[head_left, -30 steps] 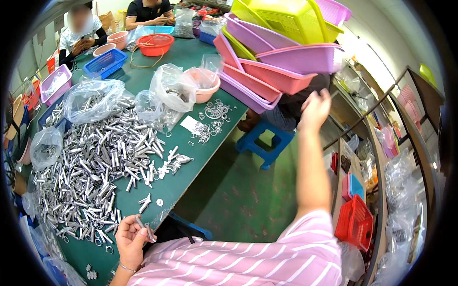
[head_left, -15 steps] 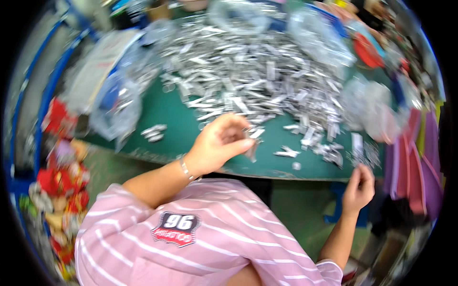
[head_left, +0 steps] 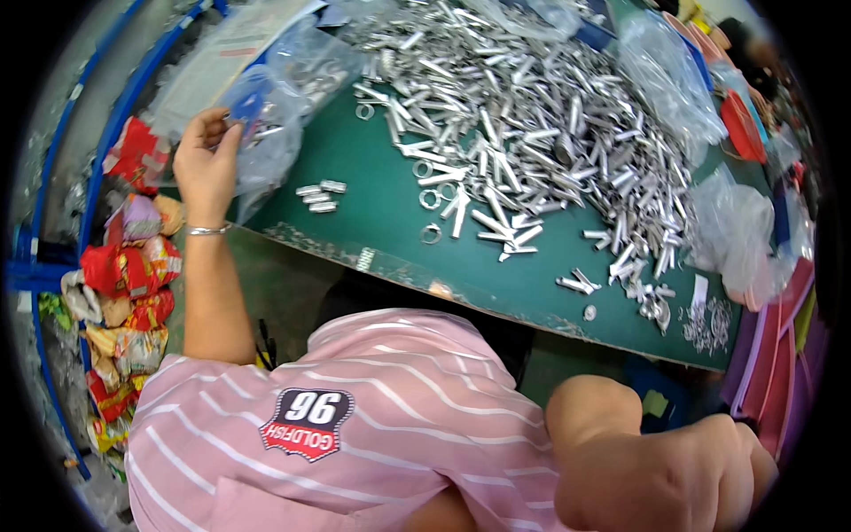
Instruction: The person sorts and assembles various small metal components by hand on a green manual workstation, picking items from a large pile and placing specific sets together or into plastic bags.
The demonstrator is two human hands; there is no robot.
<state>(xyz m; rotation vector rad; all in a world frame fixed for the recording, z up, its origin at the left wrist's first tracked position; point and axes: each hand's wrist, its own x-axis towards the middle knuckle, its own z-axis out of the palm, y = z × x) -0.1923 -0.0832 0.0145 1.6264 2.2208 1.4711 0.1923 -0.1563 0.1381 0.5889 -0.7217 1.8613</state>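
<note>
My left hand [head_left: 206, 168] is raised at the left edge of the table, beside a clear plastic bag [head_left: 266, 146] with a few metal pieces inside. Its fingers are curled and the thumb meets them; whatever they pinch is too small to make out. Close to the camera at the lower right is my right hand [head_left: 660, 470], clear of the table. Its fingers are bent under, hiding anything in them. A large heap of small silver metal pieces [head_left: 532, 133] covers much of the green table [head_left: 355, 213]. Several short metal cylinders [head_left: 321, 197] lie together nearer my left hand.
Small metal links [head_left: 706, 326] form a pile at the table's right corner. Clear plastic bags [head_left: 729, 222] stand at the right, near a red tray [head_left: 743, 126]. Colourful packets [head_left: 133, 266] hang along a blue rack [head_left: 93, 199] on the left.
My left hand has swung left from mid-table to the plastic bag. My right hand has left the small links and come up close to the camera. The view has shifted.
</note>
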